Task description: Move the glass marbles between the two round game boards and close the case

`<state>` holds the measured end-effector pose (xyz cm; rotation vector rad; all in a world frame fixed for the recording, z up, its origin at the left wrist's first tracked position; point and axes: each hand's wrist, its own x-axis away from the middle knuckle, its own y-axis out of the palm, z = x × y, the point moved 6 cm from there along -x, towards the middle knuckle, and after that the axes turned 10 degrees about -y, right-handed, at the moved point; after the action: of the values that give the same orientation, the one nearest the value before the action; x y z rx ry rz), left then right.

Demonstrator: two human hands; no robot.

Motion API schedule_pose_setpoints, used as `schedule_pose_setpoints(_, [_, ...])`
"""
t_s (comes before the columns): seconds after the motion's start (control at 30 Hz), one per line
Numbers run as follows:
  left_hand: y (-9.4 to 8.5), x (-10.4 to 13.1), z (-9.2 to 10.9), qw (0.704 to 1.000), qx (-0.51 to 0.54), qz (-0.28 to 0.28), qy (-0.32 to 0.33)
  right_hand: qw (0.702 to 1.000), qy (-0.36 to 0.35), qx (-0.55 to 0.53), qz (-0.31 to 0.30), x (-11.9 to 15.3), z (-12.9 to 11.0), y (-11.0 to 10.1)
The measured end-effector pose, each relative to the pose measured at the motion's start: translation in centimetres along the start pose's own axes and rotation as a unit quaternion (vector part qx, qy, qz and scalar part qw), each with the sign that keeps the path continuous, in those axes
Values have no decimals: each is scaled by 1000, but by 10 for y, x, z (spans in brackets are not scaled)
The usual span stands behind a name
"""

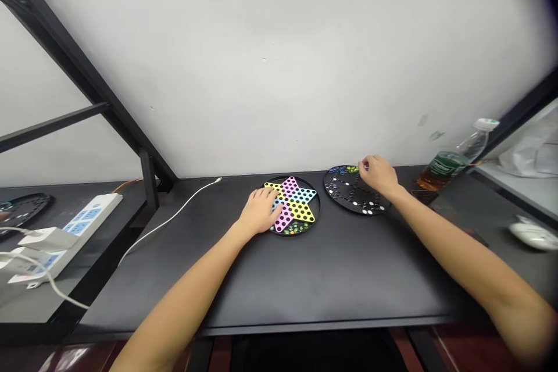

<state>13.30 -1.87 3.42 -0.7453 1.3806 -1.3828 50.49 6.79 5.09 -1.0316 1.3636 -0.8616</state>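
A coloured star-shaped board with black holes (300, 211) lies in a round black tray (319, 209) at the middle of the desk. Marbles show below the star's lower edge. My left hand (259, 210) rests on the star's left side, fingers spread, holding nothing. To the right, a second round black tray (349, 204) carries white pieces near its rim and blue and yellow-green marbles at its back. Over its back right part is my right hand (377, 174), fingers pinched together; whatever is between the fingertips is too small to make out.
A bottle of brown drink (449, 164) leans at the back right, with a white mouse (534, 235) beyond my right forearm. A white cable (170, 219) and a power strip (89, 218) are at left. A wall (261, 99) stands behind the desk.
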Motion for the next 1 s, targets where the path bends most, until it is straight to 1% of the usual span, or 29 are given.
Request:
schedule_pose_setpoints(0.03, [0,0,1,1000,-6,3,-7,1000,-17,-14,10,3,-16,-9])
schedule_pose_setpoints(0.1, [-1,1,3,999,-29,11,-35,996,-74,-58,14,18,-58,-26])
schedule_pose_setpoints(0.17, [-3,2,5,995,-69,22,-72,979,-162,-120,-24,46,-110,-37])
schedule_pose_setpoints(0.23, [-8,4,7,988,-110,29,-104,936,-299,-173,-70,85,-167,-43])
schedule_pose_setpoints(0.27, [-10,5,7,985,-125,31,-119,914,-355,-179,-82,104,-189,-43])
schedule_pose_setpoints(0.3, [-13,6,6,982,-134,30,-133,899,-393,-171,-85,120,-206,-41])
schedule_pose_setpoints(0.33, [-16,6,5,979,-140,28,-146,892,-415,-156,-84,130,-216,-37])
schedule_pose_setpoints(0.4, [-20,6,2,975,-147,26,-165,892,-428,-131,-68,136,-222,-27])
schedule_pose_setpoints(0.5, [-24,5,-3,973,-154,31,-170,893,-428,-131,-48,121,-208,-13])
schedule_pose_setpoints(0.63, [-22,1,-6,977,-158,37,-138,891,-418,-168,-50,99,-186,-6])
schedule_pose_setpoints(0.73, [-17,-2,-6,983,-148,38,-101,900,-387,-191,-66,90,-178,-5])
schedule_pose_setpoints(0.87, [-12,-4,-8,989,-125,33,-74,926,-331,-161,-87,82,-179,-2])
schedule_pose_setpoints(1.0, [-8,-4,-10,989,-111,39,-84,942,-302,-90,-111,80,-191,0])
